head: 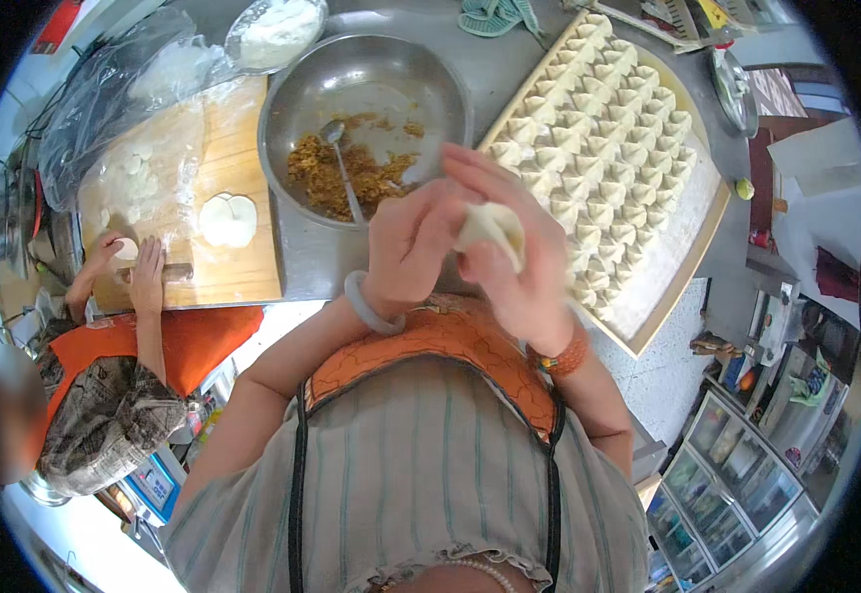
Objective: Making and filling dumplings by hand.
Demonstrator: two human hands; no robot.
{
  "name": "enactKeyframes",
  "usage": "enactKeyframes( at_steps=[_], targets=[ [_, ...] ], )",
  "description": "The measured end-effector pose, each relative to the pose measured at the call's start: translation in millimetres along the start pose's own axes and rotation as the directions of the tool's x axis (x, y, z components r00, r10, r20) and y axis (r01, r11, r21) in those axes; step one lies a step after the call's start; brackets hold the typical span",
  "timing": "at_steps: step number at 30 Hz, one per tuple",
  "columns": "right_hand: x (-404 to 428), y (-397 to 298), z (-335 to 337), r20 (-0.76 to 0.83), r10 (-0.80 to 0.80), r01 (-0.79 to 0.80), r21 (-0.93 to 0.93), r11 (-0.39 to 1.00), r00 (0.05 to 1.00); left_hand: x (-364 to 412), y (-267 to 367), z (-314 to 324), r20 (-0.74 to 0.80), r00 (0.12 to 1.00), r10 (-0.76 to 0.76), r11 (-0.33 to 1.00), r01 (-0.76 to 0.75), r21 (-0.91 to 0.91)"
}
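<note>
A folded dumpling [491, 228] of pale dough is held up between my two hands, over the table's near edge. My right hand [530, 259] cradles it, thumb in front and fingers behind, slightly blurred. The bent fingers of my left hand [412, 248] pinch its left side; filling inside it cannot be seen. Just beyond my left hand is a wide steel bowl [371, 63] with brown minced filling [319, 174] and a metal spoon [346, 174] leaning in it. To the right, rows of shaped dumplings [593, 148] cover much of a wood-rimmed tray [652, 296].
At left, a co-worker's hands [145, 270] work a dough round with a rolling pin [178, 273] on a floured wooden board [241, 133]. Stacked wrappers [229, 220] lie there. A bowl of flour [278, 33] and a teal cloth [497, 15] sit at the back.
</note>
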State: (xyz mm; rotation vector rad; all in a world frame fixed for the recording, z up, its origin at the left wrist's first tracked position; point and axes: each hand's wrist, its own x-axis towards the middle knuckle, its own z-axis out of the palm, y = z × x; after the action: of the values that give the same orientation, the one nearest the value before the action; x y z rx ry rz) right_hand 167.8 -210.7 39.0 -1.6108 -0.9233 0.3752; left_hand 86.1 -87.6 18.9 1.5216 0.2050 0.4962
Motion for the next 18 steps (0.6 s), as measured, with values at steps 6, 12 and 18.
enactKeyframes(
  at_steps=[6, 12, 18],
  targets=[
    [-3.0, 0.7, -44.6, -0.017, -0.257, 0.243, -0.261, 0.934, 0.966, 8.3, 1.0, 36.2, 0.119, 0.983, 0.137, 0.988, -0.144, 0.056],
    [-8.6, 4.5, -86.4, 0.076, -0.326, 0.332, -0.336, 0.881, 0.942, 17.3, -1.7, 66.2, 0.26, 0.958, 0.121, 0.985, -0.085, -0.147],
    [-13.2, 12.8, -113.4, 0.12, -0.327, 0.345, -0.201, 0.917, 0.937, 24.5, -1.9, 96.0, 0.366, 0.93, 0.033, 0.963, 0.068, -0.261]
  ],
)
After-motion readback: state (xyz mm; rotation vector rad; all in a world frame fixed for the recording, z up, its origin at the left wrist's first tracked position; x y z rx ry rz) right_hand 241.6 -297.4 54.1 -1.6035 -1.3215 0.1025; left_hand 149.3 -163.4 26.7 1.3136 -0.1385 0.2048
